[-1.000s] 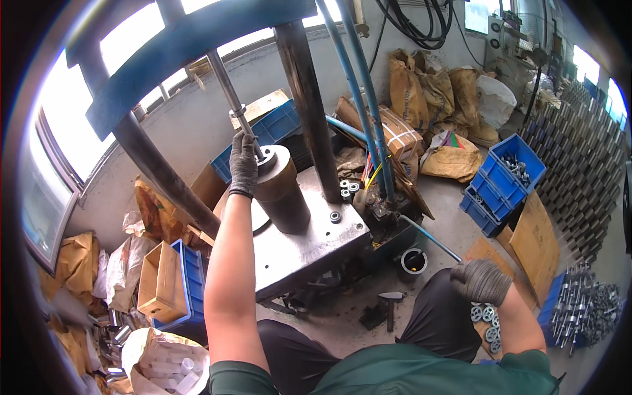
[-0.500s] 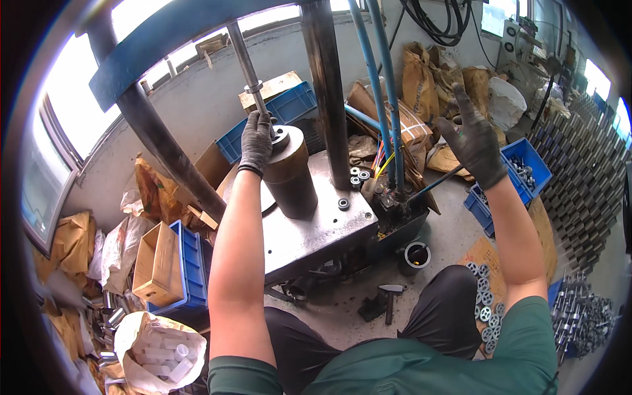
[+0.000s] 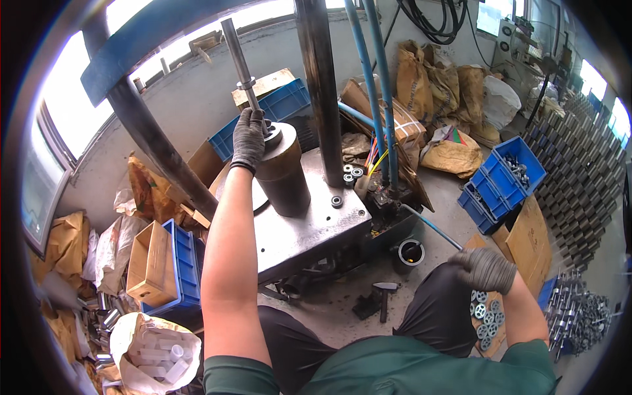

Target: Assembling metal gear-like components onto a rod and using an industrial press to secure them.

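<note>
My left hand [image 3: 249, 141], in a grey glove, is closed around the lower end of an upright steel shaft [image 3: 236, 56] with a collar partway up. The shaft's foot stands at a ring-shaped part [image 3: 273, 137] on top of a thick dark metal cylinder [image 3: 284, 187]. That cylinder rests on the steel table of a press [image 3: 316, 227]. Lower right, beside my knee, my gloved right hand [image 3: 488, 268] has its fingers curled at the end of a thin blue lever [image 3: 431, 227]; the fingers partly hide the grip.
Several small bearings [image 3: 337, 201] lie on the press table. Dark press columns [image 3: 320, 92] rise around it. On the floor are a hammer [image 3: 385, 299], a small pot [image 3: 410, 253] and toothed discs [image 3: 486, 322]. Blue crates [image 3: 503, 171] and stacked metal parts [image 3: 573, 178] stand at right.
My right hand has come down from a raised, spread position and its fingers have curled. The blue lever has swung down with it. My left hand stays on the shaft.
</note>
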